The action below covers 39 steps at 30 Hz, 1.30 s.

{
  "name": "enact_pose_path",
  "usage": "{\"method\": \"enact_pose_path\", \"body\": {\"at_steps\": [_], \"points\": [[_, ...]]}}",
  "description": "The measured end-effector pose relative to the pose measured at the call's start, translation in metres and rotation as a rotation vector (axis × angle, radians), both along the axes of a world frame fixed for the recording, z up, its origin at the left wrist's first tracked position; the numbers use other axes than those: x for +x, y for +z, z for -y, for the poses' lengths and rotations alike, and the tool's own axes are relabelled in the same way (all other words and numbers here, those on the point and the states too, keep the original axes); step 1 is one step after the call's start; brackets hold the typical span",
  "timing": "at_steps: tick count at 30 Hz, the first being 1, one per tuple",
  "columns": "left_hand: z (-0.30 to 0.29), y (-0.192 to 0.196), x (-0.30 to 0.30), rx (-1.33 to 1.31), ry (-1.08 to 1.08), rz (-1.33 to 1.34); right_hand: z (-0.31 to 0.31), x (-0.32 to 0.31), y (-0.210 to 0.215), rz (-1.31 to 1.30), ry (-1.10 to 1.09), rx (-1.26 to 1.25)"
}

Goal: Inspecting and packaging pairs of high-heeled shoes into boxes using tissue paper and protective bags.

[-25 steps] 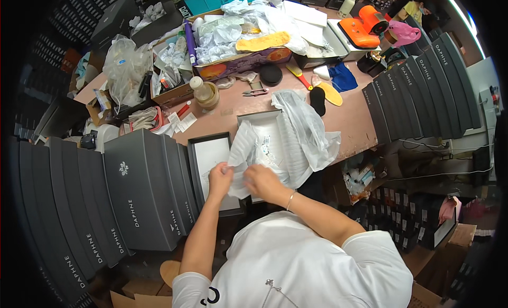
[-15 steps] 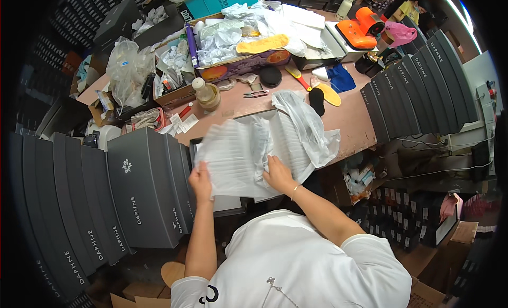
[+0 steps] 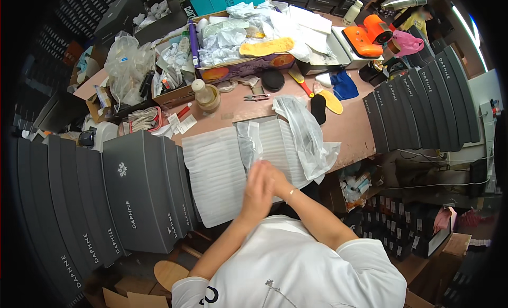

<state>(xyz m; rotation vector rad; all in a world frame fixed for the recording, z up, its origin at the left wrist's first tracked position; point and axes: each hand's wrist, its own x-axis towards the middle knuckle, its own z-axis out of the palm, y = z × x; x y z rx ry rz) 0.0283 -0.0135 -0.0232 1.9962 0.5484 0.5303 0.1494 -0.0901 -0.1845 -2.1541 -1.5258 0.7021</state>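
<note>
Close together, my left hand [image 3: 256, 191] and my right hand [image 3: 279, 184] meet at the near end of a clear plastic wrapping [image 3: 250, 141]. Their fingertips are blurred and overlap; my left hand's fingers are pressed together, and what lies between them is hidden. My right fingers, partly behind the left ones, are closed at the wrapping's end. A white ribbed foam sheet [image 3: 211, 175] lies spread on the left, draping toward the table's near edge. More ribbed sheet lines the right side of a grey box [image 3: 257, 120], with a crumpled plastic bag [image 3: 304, 130] over it.
Dark shoeboxes [image 3: 135, 191] stand in rows at the left, and others [image 3: 423, 106] at the right. Behind are a glass jar [image 3: 205, 96], small snips [image 3: 256, 96], a black round tin [image 3: 272, 80], insoles [image 3: 330, 102] and a carton of crumpled paper [image 3: 227, 75].
The lifted foam sheet now lies flat at the left. My left hand has let go of its edge and moved right to meet my right hand at the wrapping.
</note>
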Motion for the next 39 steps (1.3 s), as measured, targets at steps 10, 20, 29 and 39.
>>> {"method": "enact_pose_path", "body": {"at_steps": [10, 20, 29, 39], "points": [[-0.062, -0.083, 0.002, -0.130, 0.094, -0.400, 0.034, 0.071, 0.061, -0.364, -0.465, -0.310], [-0.043, -0.076, 0.023, -1.113, 0.095, 0.329, 0.059, 0.060, 0.107, -1.296, -0.557, 0.202], [-0.024, -0.105, -0.020, -0.852, 0.284, 0.082, 0.010, 0.030, 0.102, -0.150, -0.427, 0.288], [0.012, -0.040, -0.047, -0.578, 0.255, 0.219, -0.013, 0.006, 0.099, -0.664, -0.493, 0.140]]}}
